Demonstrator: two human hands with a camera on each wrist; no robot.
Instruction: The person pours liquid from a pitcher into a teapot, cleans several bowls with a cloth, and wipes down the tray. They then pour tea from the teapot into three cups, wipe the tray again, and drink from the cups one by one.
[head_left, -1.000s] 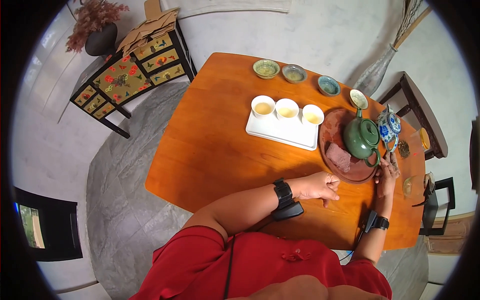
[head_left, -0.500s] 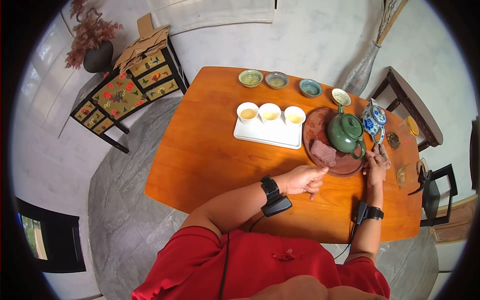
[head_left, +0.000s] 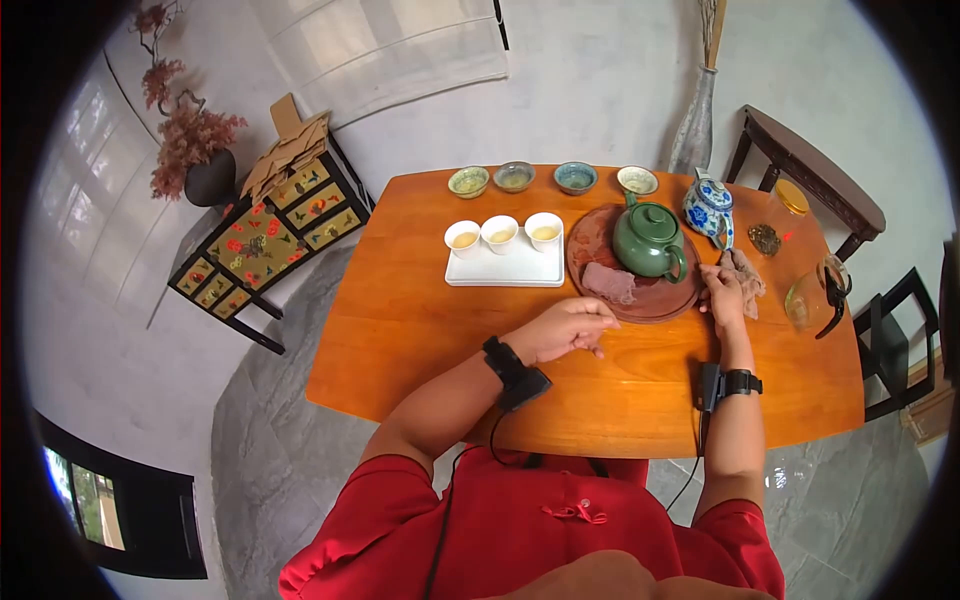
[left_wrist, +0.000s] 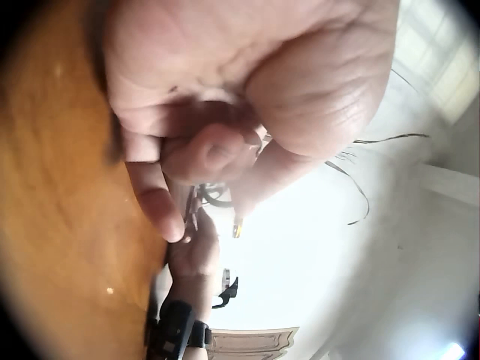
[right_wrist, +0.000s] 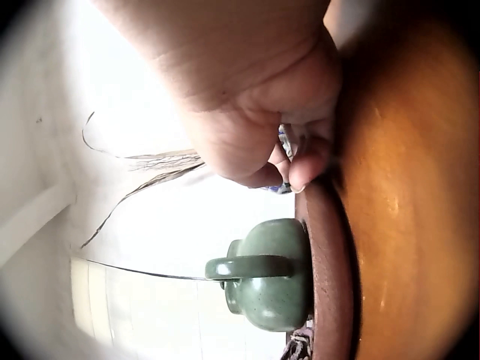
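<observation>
My left hand [head_left: 568,330] hovers over the table by the front left of a round brown tray [head_left: 660,312], holding nothing, fingers loosely bent. Beside the tray's right rim, my right hand [head_left: 724,297] rests with relaxed, bent fingers; in the right wrist view its fingertips [right_wrist: 301,180] lie right at the rim. A crumpled brownish cloth [head_left: 745,284] lies against that hand's right side. On the tray stand a green teapot [head_left: 647,238], its handle toward the right hand, and a folded pinkish cloth [head_left: 610,283].
Three white cups [head_left: 499,236] of pale tea stand on a white tray [head_left: 505,272]. Several small glazed bowls [head_left: 575,178] line the far edge. To the right are a blue-and-white teapot [head_left: 708,208], a yellow-lidded jar [head_left: 783,203], some dried tea [head_left: 764,239] and a glass pot [head_left: 805,300].
The head view has swung, so the table sits lower and more level in it. Both hands keep nearly the same places beside the tray; the brownish cloth shows more fully.
</observation>
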